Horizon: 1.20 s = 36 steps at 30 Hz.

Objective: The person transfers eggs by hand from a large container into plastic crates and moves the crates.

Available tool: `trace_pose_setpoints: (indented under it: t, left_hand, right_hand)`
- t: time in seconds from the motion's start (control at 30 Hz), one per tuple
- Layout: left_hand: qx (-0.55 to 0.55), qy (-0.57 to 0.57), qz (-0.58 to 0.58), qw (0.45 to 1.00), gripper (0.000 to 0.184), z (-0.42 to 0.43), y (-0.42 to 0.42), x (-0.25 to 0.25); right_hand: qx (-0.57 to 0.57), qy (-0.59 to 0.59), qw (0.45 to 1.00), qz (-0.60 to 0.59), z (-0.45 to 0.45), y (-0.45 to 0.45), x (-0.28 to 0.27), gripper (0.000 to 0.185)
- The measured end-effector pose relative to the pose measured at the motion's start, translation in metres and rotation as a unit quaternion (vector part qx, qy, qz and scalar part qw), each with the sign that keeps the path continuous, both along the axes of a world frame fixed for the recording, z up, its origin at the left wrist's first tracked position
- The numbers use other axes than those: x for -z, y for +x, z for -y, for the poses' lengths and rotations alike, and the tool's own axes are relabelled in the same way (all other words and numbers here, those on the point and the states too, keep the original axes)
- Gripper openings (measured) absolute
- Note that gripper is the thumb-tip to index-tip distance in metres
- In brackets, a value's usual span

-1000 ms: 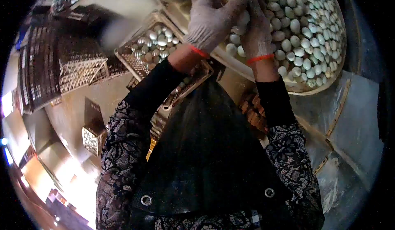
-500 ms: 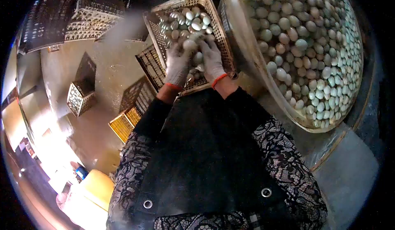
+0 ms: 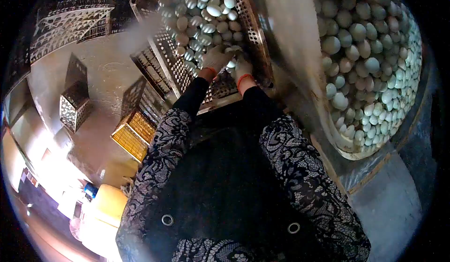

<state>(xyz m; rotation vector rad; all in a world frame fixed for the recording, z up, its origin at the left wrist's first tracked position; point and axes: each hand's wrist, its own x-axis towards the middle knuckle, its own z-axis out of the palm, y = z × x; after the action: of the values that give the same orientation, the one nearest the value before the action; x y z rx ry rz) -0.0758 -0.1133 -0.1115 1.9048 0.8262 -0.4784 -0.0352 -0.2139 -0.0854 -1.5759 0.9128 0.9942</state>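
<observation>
Pale and brownish eggs (image 3: 214, 10) fill much of a perforated plastic crate (image 3: 257, 32) in front of me. Down in its near end are both my hands, in whitish knit gloves with red cuffs. My left hand (image 3: 216, 58) reaches across toward the right, its fingers curled and partly hidden. Close beside it, my right hand (image 3: 243, 66) is bent inward, fingers partly covered. A pale egg (image 3: 231, 63) shows between the two hands, against the gloves. Near my wrists, the holed crate floor (image 3: 219, 91) is visible.
A large pale tub (image 3: 323, 107) heaped with eggs stands close on the right. Left of my crate lie a dark slatted crate (image 3: 151, 72), a yellow crate (image 3: 133, 133) and a small crate (image 3: 72, 109). Stacked egg trays (image 3: 70, 25) stand at the upper left.
Both hands have lowered, with the eggs between them, toward the near end of the crate and drawn together. The view has shifted closer to the crate and tub.
</observation>
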Motion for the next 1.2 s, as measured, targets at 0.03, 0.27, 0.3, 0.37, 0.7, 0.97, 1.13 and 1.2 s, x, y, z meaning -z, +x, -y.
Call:
trace_pose_setpoints:
  t: [0.03,0.27,0.3,0.37,0.7,0.97,1.13,1.2]
  left_hand:
    - [0.002,0.0,0.0,1.0,0.052,0.001,-0.002,0.0]
    - [0.166,0.215,0.005,0.962,0.04,0.001,-0.022,-0.007]
    - [0.169,0.206,-0.025,0.963,0.038,0.0,-0.021,-0.018]
    - [0.288,0.227,-0.053,0.929,0.038,-0.004,-0.024,-0.014]
    - [0.065,0.165,0.461,0.87,0.033,0.02,0.055,-0.29]
    - [0.546,0.147,0.173,0.807,0.088,0.089,0.176,-0.31]
    - [0.569,0.101,0.161,0.8,0.107,0.106,0.198,-0.25]
    - [0.551,0.115,0.132,0.816,0.109,0.11,0.196,-0.254]
  right_hand:
    - [-0.007,0.006,1.0,-0.012,0.007,-0.001,0.025,0.044]
    - [-0.5,-0.119,0.851,0.111,0.018,0.022,0.036,0.045]
    - [-0.516,-0.114,0.84,0.123,0.019,0.02,0.038,0.045]
    - [-0.54,-0.115,0.82,0.149,0.031,0.014,0.056,0.046]
    - [-0.332,0.095,0.804,0.484,0.12,0.042,-0.322,0.023]
    - [-0.538,-0.187,0.711,0.412,0.264,0.102,-0.266,0.038]
    - [-0.373,-0.01,0.852,0.367,0.231,0.12,-0.234,0.043]
    - [-0.325,-0.02,0.895,0.304,0.227,0.12,-0.231,0.043]
